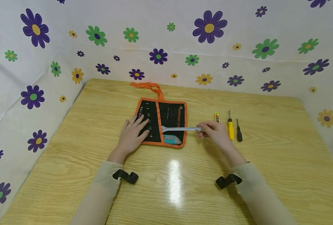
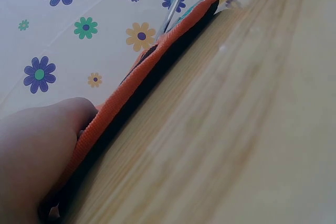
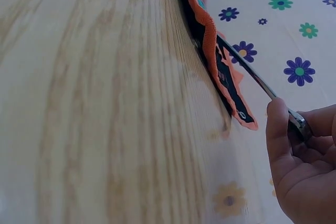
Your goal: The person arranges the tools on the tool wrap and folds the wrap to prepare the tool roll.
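A black tool pouch (image 1: 172, 114) with orange trim lies unfolded on the table, its left part printed with sizes from 6 to 14. My left hand (image 1: 132, 134) rests on that numbered part with fingers spread. Between thumb and fingers, my right hand (image 1: 214, 132) pinches one end of a silver wrench (image 1: 180, 128). The wrench's other end is at the orange-edged pocket row, and the right wrist view shows the shaft (image 3: 252, 72) slanting up from the pouch. A teal and grey utility knife (image 1: 172, 139) sits in the pouch's front slot.
Right of the pouch lie a yellow-handled screwdriver (image 1: 230, 129), a smaller black-handled screwdriver (image 1: 239, 134) and a small yellow item (image 1: 217, 117) with a dark label. An orange strap (image 1: 148, 86) trails from the pouch's back edge. Flower-patterned cloth (image 1: 183, 43) hangs behind the wooden table (image 1: 200, 187).
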`<state>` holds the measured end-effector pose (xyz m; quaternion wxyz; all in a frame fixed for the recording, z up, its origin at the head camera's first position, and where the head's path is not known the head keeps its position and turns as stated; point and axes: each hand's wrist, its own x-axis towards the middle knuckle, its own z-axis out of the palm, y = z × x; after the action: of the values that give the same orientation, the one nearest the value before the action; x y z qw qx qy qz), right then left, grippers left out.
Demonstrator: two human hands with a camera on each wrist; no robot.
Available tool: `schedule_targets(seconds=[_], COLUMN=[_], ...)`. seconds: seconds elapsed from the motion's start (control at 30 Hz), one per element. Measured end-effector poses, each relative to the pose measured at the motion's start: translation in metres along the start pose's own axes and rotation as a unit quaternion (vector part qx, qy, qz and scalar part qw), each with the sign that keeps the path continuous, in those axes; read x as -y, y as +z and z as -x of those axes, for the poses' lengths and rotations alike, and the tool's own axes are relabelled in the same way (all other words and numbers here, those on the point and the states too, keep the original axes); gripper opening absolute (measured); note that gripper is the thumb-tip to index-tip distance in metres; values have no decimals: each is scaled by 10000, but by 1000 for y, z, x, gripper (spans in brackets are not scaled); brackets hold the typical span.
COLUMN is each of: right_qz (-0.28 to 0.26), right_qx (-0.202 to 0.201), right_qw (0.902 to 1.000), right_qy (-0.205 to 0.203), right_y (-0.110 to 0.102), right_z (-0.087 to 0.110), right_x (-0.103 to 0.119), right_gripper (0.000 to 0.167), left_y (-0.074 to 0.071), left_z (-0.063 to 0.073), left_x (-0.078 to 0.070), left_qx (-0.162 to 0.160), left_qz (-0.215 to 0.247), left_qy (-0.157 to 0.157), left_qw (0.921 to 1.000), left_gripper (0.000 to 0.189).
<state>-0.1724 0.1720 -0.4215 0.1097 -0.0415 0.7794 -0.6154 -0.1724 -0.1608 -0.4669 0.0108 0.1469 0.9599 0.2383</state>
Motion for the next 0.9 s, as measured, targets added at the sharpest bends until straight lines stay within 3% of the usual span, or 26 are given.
schedule_targets(seconds=[0.47, 0.77, 0.9], right_qz=[255, 1106, 1435], right_qx=[176, 468, 404], right_qw=[9990, 9927, 9888], right_qy=[325, 90, -6], right_y=[6, 17, 22], right_z=[-6, -10, -11], right_x=[-4, -1, -1], right_gripper=[29, 26, 24], left_y=[-1, -2, -2], left_z=[1, 1, 0], left_x=[-1, 0, 0], left_qx=[-12, 6, 18], left_qz=[12, -3, -8], left_qy=[21, 41, 26], left_qw=[10000, 10000, 10000], left_gripper=[53, 54, 54])
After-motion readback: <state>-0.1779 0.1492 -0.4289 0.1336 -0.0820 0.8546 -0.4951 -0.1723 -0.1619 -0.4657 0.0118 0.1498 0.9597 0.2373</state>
